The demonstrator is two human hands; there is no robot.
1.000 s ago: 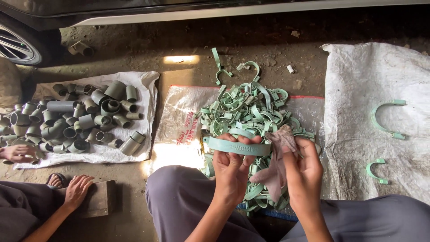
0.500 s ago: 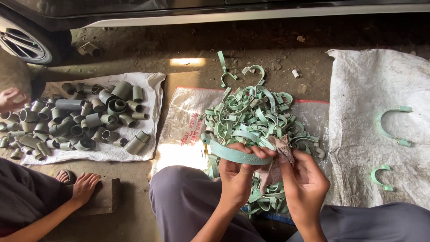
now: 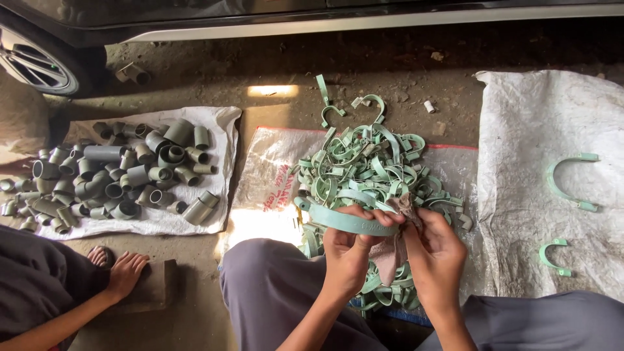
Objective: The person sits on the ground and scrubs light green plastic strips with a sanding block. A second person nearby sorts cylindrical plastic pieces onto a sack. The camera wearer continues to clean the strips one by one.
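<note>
Left hand [image 3: 348, 250] pinches a pale green curved plastic strap clamp [image 3: 344, 221] between thumb and fingers, lower centre of frame. Right hand [image 3: 435, 250] grips a small pinkish-grey rag [image 3: 390, 250] and presses its upper corner against the clamp's right end. Both hands closed on their items, touching each other at the clamp.

Progress, judged from layout: the big tangled heap of pale green plastic clamps [image 3: 370, 172] just beyond the hands looks unprocessed; only two separate green clamps, a large one [image 3: 569, 182] and a small one [image 3: 554, 257], lie on the white woven sack [image 3: 539, 123] at right. So roughly two set aside, one in hand, the bulk left.

Packaging: the heap sits on a flattened translucent-white plastic sack [image 3: 273, 175], centre, with a red edge line along its top and red handwritten marks on its left part. Right-hand sack plain white, no markings visible.

Left of centre: grey plastic pipe fittings [image 3: 123, 175], elbows and couplers, piled on a white sheet [image 3: 218, 130]. Another person's hand [image 3: 123, 273] rests on a wooden block [image 3: 156, 286], lower left.

Far edge: dirt ground, dark car body, wheel [image 3: 36, 62] in the upper left corner.
</note>
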